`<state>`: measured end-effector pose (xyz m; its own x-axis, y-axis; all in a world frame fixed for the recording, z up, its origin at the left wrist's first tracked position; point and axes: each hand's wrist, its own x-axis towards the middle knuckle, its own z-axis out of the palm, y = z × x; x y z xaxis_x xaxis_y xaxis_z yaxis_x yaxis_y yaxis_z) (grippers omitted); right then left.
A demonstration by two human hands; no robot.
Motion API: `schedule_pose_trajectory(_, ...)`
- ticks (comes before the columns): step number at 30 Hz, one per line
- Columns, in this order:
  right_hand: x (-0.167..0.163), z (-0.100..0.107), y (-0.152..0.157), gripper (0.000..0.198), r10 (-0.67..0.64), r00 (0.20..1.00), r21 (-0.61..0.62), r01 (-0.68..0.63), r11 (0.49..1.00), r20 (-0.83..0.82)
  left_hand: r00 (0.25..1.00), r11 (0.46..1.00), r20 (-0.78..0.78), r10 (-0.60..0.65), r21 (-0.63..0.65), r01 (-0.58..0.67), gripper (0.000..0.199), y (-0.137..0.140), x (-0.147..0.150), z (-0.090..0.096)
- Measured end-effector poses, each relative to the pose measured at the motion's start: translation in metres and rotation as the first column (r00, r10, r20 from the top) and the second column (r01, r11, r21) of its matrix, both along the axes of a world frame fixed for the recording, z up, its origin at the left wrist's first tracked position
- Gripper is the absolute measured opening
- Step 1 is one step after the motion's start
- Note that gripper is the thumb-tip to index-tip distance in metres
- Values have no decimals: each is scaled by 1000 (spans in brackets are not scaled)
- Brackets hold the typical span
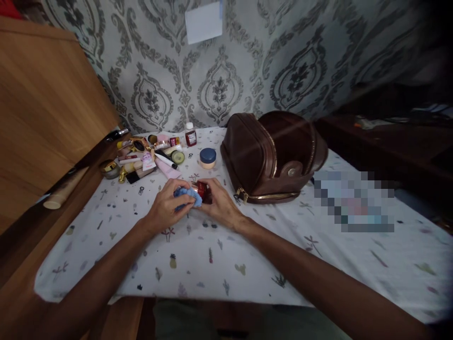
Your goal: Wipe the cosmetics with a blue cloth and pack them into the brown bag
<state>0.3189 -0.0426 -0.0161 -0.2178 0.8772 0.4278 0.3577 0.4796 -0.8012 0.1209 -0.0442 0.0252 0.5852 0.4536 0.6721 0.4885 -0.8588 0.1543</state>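
Over the middle of the patterned tablecloth (212, 278) my two hands meet. My left hand (167, 203) is closed on a crumpled light-blue cloth (184, 197), pressing it against a small dark-red container (201, 189). Fingers of my right hand (223, 205) wrap around that shiny container from the right. Its lower part and exact kind are hidden by the fingers. Just beyond the hands stands a round jar with a dark-blue lid (207, 157). Right of them sits a brown toiletry bag (247, 156), its top unzipped and gaping.
Several cosmetics, tubes and brushes lie heaped at the back left, with a pink tube (167, 168) nearest. Behind stands a small red bottle with a white cap (190, 135). A wooden cabinet (46, 94) borders the left. A pixelated item (354, 200) lies right.
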Motion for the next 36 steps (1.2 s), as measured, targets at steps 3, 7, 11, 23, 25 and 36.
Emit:
schedule_pose_trajectory(3,0,-4,5,55,-35,993,-96,24,995,-111,1000,1000,0,23,4,-23,12,2,-2,-4)
schedule_pose_trajectory(7,1,-7,12,57,9,944,-304,-116,946,-331,998,997,52,35,-65,-32,10,5,-4,-7)
schedule_pose_trajectory(11,1,-4,12,61,41,841,-393,-295,871,-539,991,995,126,35,-97,-23,10,4,-2,-6)
schedule_pose_trajectory(23,1,16,3,34,-65,541,-436,-595,675,-839,972,993,205,113,-55,-104,11,5,-5,-9)
schedule_pose_trajectory(25,4,19,3,22,-97,494,-437,-640,632,-864,970,991,210,124,-75,-110,12,6,-6,-10)
schedule_pose_trajectory(36,6,20,2,33,-46,428,-375,-731,570,-903,957,969,259,132,-235,-70,9,10,-4,-15)
